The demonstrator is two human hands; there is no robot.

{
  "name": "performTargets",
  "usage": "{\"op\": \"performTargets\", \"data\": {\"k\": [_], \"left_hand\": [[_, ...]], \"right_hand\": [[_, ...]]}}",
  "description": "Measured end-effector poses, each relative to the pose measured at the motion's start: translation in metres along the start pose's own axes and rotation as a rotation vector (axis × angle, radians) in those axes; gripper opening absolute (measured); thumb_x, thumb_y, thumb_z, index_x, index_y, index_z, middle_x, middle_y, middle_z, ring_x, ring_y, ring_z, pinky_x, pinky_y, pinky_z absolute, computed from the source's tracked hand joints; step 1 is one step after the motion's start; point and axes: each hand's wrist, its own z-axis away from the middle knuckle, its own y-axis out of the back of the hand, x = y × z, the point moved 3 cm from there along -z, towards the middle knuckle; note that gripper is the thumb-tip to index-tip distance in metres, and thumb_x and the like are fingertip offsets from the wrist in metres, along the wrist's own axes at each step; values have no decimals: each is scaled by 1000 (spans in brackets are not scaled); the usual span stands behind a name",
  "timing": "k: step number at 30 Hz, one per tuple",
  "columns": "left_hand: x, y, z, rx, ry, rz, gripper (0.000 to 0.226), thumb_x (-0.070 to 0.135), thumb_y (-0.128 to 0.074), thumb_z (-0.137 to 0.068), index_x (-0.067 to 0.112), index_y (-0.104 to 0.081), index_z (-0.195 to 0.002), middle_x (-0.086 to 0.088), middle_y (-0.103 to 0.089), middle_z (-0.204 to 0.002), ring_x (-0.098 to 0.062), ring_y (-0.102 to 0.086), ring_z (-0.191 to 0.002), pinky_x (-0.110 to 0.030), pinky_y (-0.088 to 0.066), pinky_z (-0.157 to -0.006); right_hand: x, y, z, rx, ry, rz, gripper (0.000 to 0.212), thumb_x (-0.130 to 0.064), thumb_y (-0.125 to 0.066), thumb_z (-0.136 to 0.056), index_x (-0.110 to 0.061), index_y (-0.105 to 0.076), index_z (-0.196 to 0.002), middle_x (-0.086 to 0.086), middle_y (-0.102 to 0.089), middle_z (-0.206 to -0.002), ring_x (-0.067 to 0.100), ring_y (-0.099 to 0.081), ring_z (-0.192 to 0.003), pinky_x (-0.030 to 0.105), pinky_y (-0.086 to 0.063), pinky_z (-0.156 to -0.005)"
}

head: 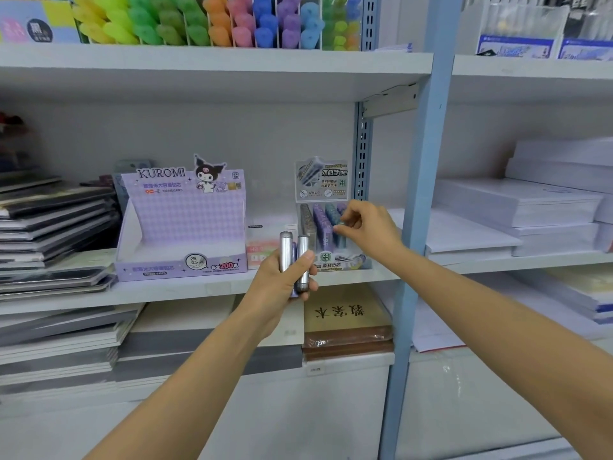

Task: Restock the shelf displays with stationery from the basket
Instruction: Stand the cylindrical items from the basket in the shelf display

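My left hand (282,280) grips two silver pencil-lead tubes (295,257) upright, in front of the middle shelf. My right hand (368,227) pinches a greenish lead tube (345,224) at the right side of a small clear display box (323,227) that holds rows of grey, purple and teal tubes. Left of it stands a purple Kuromi display box (182,224), whose tray looks empty from here. The basket is not in view.
A low pink box (262,250) sits between the two displays. Stacks of notebooks (53,227) fill the left of the shelf (199,287). A blue upright post (421,194) stands just right of my right hand. White paper reams (530,207) lie beyond it. Coloured pens (215,21) fill the shelf above.
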Motion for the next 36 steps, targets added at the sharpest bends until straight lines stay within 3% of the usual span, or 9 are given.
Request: {"op": "performTargets", "data": {"k": [4,6,8,10,16,21,26,33,36], "left_hand": [[-1,-3,0,-6,-2,-21,24,26,-62,-92,10,-55,-108,-2,-64,-76,-11,-61,-58,-20,-49,-51],[-2,-4,1,-5,-5,-51,26,29,-63,-90,10,-56,-107,0,-65,-75,-10,-60,-58,-20,-48,-51],[-1,-7,1,-8,-6,-61,33,32,-66,-85,8,-56,-106,-1,-65,-75,-10,-59,-58,-19,-47,-50],[0,-12,3,-18,-3,-58,41,34,-69,-81,7,-56,-109,-3,-64,-75,-10,-58,-57,-19,-45,-48],[4,-14,9,-68,20,-4,50,35,-76,-70,9,-58,-109,-1,-67,-73,-9,-57,-55,-17,-42,-45],[9,-6,12,-46,41,106,54,22,-82,-63,8,-55,-109,-13,-71,-88,-12,-56,-55,-17,-42,-45],[10,4,10,148,-18,138,13,11,-68,-86,11,-63,-98,-5,-64,-73,-9,-53,-54,-17,-41,-46],[5,-6,11,231,-74,152,7,11,-69,-87,11,-62,-88,0,-60,-59,-8,-50,-51,-17,-41,-45],[3,-11,11,214,-74,73,10,14,-72,-85,8,-63,-87,2,-60,-54,-7,-51,-48,-17,-42,-45]], "right_hand": [[-6,12,3,52,27,-32,16,-30,-66,-89,-15,-68,-84,0,-60,-89,12,-54,-77,24,-39,-68],[-14,19,11,54,33,-263,12,-25,-64,-91,-14,-69,-93,1,-64,-88,10,-56,-74,23,-42,-68],[-26,20,22,-73,2,-602,13,-21,-62,-93,-11,-67,-100,5,-69,-86,11,-60,-67,25,-49,-61],[-36,16,32,-249,25,-751,18,-20,-62,-93,-10,-67,-106,7,-72,-88,15,-64,-68,27,-55,-62],[-35,15,43,-395,55,-805,19,-13,-69,-87,-17,-71,-105,2,-73,-93,17,-68,-87,24,-54,-80],[-23,21,46,-244,-8,-911,15,-8,-67,-87,-10,-72,-100,-3,-73,-87,10,-68,-81,18,-52,-75],[-22,18,65,-263,-35,-934,16,-4,-73,-80,-7,-67,-94,3,-72,-88,18,-70,-83,24,-55,-80],[-31,1,87,-249,4,-900,26,3,-80,-71,-13,-61,-80,0,-69,-82,15,-67,-78,23,-55,-76],[-32,-1,88,-303,33,-867,24,-7,-82,-72,-17,-61,-79,2,-66,-85,19,-65,-82,31,-55,-84]]}}
